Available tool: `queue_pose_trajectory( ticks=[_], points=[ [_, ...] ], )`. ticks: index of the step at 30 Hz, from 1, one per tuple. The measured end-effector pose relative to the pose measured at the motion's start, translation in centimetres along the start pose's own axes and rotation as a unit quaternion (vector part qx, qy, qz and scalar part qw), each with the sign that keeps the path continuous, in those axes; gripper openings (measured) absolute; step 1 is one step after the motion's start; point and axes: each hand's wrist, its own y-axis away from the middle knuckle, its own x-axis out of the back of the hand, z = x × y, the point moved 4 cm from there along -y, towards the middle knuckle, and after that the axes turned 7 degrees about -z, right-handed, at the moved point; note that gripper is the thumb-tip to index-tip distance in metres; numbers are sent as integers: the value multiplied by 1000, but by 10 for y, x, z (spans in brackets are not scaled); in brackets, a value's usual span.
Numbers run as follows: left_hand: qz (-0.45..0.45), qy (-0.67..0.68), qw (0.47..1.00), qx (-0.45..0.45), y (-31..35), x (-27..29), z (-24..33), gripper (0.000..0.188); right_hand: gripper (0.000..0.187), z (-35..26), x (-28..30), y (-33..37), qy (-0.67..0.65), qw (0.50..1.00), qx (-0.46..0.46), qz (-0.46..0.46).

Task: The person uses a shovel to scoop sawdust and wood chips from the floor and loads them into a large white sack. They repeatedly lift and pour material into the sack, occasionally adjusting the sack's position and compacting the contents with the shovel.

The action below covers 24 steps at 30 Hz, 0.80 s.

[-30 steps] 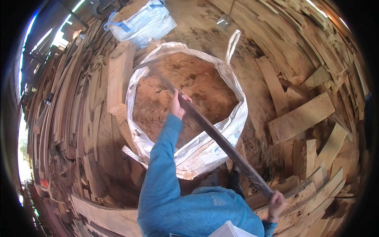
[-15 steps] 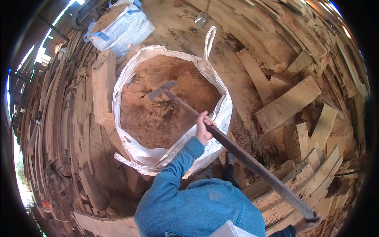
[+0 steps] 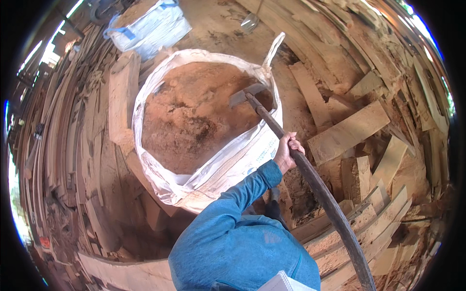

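Note:
My left hand (image 3: pixel 288 151) is closed around the long dark wooden handle of a hoe (image 3: pixel 318 191). The hoe's flat metal blade (image 3: pixel 248 95) is over the right far part of a big white woven sack (image 3: pixel 167 186), close to the rim. Reddish-brown loose material like sawdust (image 3: pixel 194 104) fills the open-topped sack. Toward the lower right the handle runs out of the picture, and my right hand is out of sight.
Long boards (image 3: pixel 63 131) are stacked along the left. Planks (image 3: pixel 349 132) and offcuts lie at the right. Beyond the sack are another white sack with blue loops (image 3: pixel 153 29) and a shovel blade (image 3: pixel 250 22). Curved boards (image 3: pixel 359 228) lie lower right.
The hoe's blade has moved right and farther away, from the middle of the sack toward its right rim. My left hand has gone right with the handle; my right hand has left the view.

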Motion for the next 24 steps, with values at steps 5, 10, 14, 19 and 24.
queue_pose_trajectory(
  ticks=[5,10,14,19,24],
  points=[
    [-62,16,997,-53,14,0,41,30,35,55,-19,-6,55,989,-2,137],
    [73,-106,947,-294,57,70,211,28,18,168,-142,62,-33,943,-317,91],
    [166,-118,876,-437,176,143,346,32,33,193,-273,152,-348,822,-450,-10],
    [216,-78,863,-451,215,189,385,37,32,186,-318,179,-420,807,-407,-83],
    [266,-57,880,-390,189,175,304,35,23,225,-263,134,-414,803,-427,-35]
  ],
)
